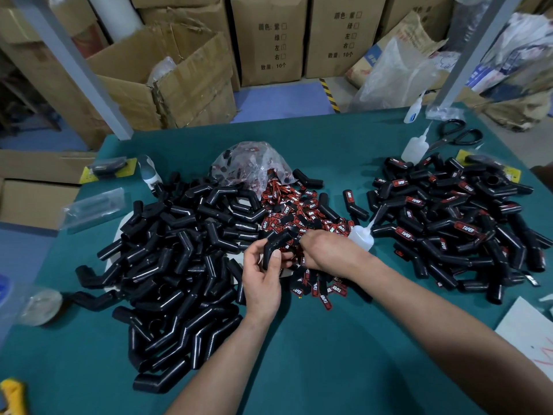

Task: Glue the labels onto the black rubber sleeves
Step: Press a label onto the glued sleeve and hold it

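Observation:
My left hand grips a bent black rubber sleeve above the green table. My right hand is right beside it, fingers curled down among the red-and-black labels; what they pinch is hidden. A small glue bottle lies just right of my right hand. A big heap of plain black sleeves fills the left. Sleeves with labels on them are piled on the right.
A clear bag of labels sits behind the label pile. Two more glue bottles and black scissors lie at the back right. White paper is at the right edge, a tape roll at the left. Cardboard boxes stand beyond the table.

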Available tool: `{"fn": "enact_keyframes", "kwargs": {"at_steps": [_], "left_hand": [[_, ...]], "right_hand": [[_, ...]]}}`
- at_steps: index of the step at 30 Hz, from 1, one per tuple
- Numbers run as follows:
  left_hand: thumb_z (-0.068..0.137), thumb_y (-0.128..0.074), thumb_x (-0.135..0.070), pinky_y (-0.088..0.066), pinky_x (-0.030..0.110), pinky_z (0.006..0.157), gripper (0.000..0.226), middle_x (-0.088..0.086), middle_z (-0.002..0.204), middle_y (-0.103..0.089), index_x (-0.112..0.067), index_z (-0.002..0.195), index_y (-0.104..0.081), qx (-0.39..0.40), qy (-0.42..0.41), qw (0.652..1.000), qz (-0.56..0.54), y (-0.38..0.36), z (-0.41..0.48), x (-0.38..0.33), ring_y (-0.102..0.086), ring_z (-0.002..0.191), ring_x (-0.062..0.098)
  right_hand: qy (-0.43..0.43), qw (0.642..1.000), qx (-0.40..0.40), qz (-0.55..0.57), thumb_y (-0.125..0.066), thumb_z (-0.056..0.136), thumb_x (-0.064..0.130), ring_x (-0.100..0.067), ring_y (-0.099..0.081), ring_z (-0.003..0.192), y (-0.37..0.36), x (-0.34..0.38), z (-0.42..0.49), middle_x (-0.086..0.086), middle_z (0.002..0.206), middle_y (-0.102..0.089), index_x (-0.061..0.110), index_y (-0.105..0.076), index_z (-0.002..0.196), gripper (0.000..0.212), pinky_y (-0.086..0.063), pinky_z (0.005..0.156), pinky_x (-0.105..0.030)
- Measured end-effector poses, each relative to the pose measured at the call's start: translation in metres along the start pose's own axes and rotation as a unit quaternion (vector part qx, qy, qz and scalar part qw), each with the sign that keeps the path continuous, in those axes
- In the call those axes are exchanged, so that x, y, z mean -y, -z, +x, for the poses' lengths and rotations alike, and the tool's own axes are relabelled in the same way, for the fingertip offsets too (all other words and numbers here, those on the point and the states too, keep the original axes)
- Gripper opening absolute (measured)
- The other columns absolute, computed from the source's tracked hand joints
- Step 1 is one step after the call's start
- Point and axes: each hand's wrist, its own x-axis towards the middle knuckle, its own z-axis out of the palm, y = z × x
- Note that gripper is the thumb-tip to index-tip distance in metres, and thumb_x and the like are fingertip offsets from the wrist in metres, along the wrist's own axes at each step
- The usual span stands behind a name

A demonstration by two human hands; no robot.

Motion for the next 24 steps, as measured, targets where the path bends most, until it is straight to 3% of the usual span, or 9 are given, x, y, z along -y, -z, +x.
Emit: {"fn": "enact_keyframes", "kwargs": {"at_steps": [3,5,8,11,14,16,19,21,24], "left_hand": [[0.102,-0.059,-0.02,-0.063,0.033,0.071,0.023,0.001,0.106,-0.077,-0.024,0.124,-0.053,0.022,-0.013,1.0,-0.015,-0.001,-0.005,-0.004,-0.078,0.089,0.029],[0.101,-0.061,-0.022,-0.063,0.033,0.071,0.024,0.006,0.108,-0.076,-0.02,0.124,-0.052,0.024,-0.017,0.999,-0.023,-0.002,-0.006,-0.007,-0.078,0.087,0.031],[0.097,-0.065,-0.029,-0.062,0.033,0.075,0.026,0.015,0.111,-0.074,-0.027,0.121,-0.058,0.031,-0.031,0.999,-0.027,-0.002,-0.008,-0.011,-0.077,0.092,0.033],[0.095,-0.066,-0.028,-0.061,0.037,0.088,0.025,0.007,0.116,-0.074,-0.039,0.118,-0.064,0.039,-0.047,0.998,-0.01,0.001,-0.008,-0.009,-0.074,0.104,0.027],[0.092,-0.07,-0.035,-0.053,0.055,0.1,0.027,0.016,0.121,-0.069,-0.036,0.119,-0.065,0.033,-0.032,0.999,-0.003,0.0,-0.01,-0.006,-0.065,0.115,0.045],[0.091,-0.07,-0.036,-0.055,0.048,0.099,0.027,0.012,0.121,-0.07,-0.038,0.118,-0.066,0.028,-0.034,0.999,0.0,0.001,-0.009,-0.006,-0.065,0.115,0.041],[0.093,-0.071,-0.036,-0.055,0.051,0.099,0.029,0.013,0.122,-0.07,-0.034,0.12,-0.065,0.037,-0.02,0.999,-0.009,0.001,-0.008,-0.003,-0.065,0.116,0.039],[0.094,-0.071,-0.034,-0.049,0.066,0.103,0.031,0.024,0.125,-0.067,-0.026,0.123,-0.063,0.049,-0.012,0.998,-0.031,0.003,-0.007,-0.001,-0.063,0.119,0.048],[0.093,-0.074,-0.038,-0.048,0.067,0.104,0.033,0.025,0.124,-0.068,-0.026,0.121,-0.065,0.051,0.009,0.998,-0.037,0.003,-0.005,-0.002,-0.063,0.119,0.049]], "right_hand": [[-0.09,0.981,-0.114,0.13,-0.057,0.091,0.021,-0.031,-0.062,0.075,-0.013,0.013,-0.014,-0.01,0.082,-0.065,0.012,-0.054,0.088,0.01,-0.05,0.068,-0.041],[-0.15,0.943,-0.188,0.229,-0.066,0.087,0.019,-0.011,-0.057,0.059,-0.03,0.026,-0.024,0.002,0.064,-0.06,0.014,-0.059,0.084,0.009,-0.046,0.059,-0.032],[-0.204,0.888,-0.254,0.324,-0.073,0.083,0.011,-0.009,-0.049,0.051,-0.045,0.035,-0.028,0.009,0.049,-0.05,0.02,-0.056,0.076,0.02,-0.038,0.052,-0.021],[-0.228,0.839,-0.274,0.411,-0.074,0.081,0.007,-0.004,-0.052,0.053,-0.05,0.04,-0.027,0.011,0.056,-0.058,0.03,-0.055,0.078,0.03,-0.044,0.057,-0.017],[-0.214,0.751,-0.29,0.553,-0.067,0.087,-0.005,-0.003,-0.055,0.058,-0.052,0.042,-0.028,0.012,0.063,-0.063,0.022,-0.059,0.087,0.028,-0.047,0.059,-0.016],[-0.203,0.713,-0.301,0.599,-0.061,0.093,-0.005,-0.008,-0.053,0.055,-0.051,0.039,-0.026,0.008,0.06,-0.059,0.016,-0.056,0.091,0.022,-0.045,0.055,-0.018],[-0.197,0.701,-0.321,0.606,-0.058,0.097,-0.003,-0.01,-0.054,0.052,-0.053,0.033,-0.027,0.006,0.059,-0.058,0.015,-0.053,0.094,0.018,-0.046,0.054,-0.019],[-0.188,0.717,-0.316,0.592,-0.059,0.097,-0.001,-0.012,-0.057,0.056,-0.056,0.032,-0.029,0.005,0.063,-0.061,0.017,-0.055,0.096,0.018,-0.048,0.057,-0.021],[-0.183,0.742,-0.284,0.58,-0.061,0.097,0.002,-0.013,-0.06,0.059,-0.058,0.032,-0.028,0.003,0.065,-0.064,0.02,-0.059,0.1,0.018,-0.051,0.061,-0.022]]}}
